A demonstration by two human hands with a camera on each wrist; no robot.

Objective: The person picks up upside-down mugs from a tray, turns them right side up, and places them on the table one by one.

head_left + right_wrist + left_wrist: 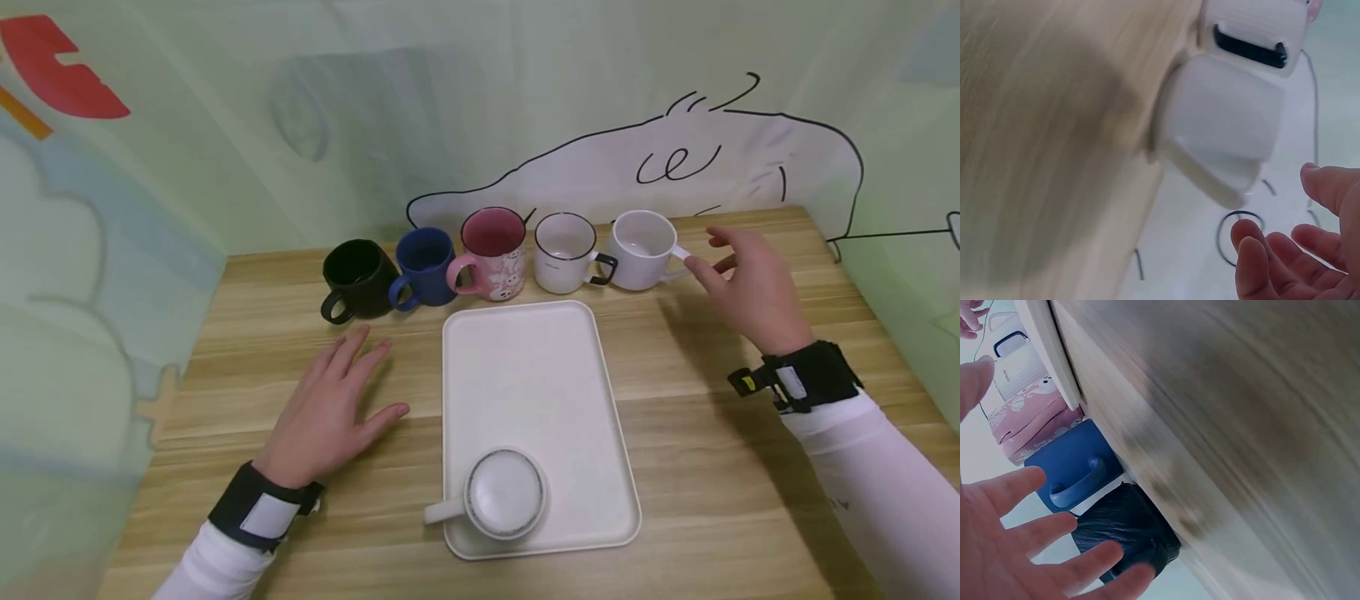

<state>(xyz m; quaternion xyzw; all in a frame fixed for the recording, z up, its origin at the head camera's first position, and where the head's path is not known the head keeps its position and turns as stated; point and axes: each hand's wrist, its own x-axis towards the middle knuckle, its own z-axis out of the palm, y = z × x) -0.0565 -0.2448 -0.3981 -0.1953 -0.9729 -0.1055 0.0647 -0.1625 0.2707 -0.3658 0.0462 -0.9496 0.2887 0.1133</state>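
Note:
My right hand (757, 287) hovers beside the plain white mug (643, 250) at the right end of a row. Its thumb tip overlaps the mug's handle in the head view, while the right wrist view shows a gap between the fingers (1254, 262) and the handle (1207, 178). My left hand (322, 408), fingers spread and holding nothing, is over the table left of the white tray (525, 375). Closest to its fingertips is the black mug (367, 287). On the tray's near end, another white mug (506, 492) appears upside down, handle pointing left past the rim.
Between the black and plain white mugs stand a blue mug (426, 262), a pink patterned mug (501, 258) and a white mug with black rim and handle (564, 254). Behind the wooden table (705, 467) hangs a printed curtain (465, 100).

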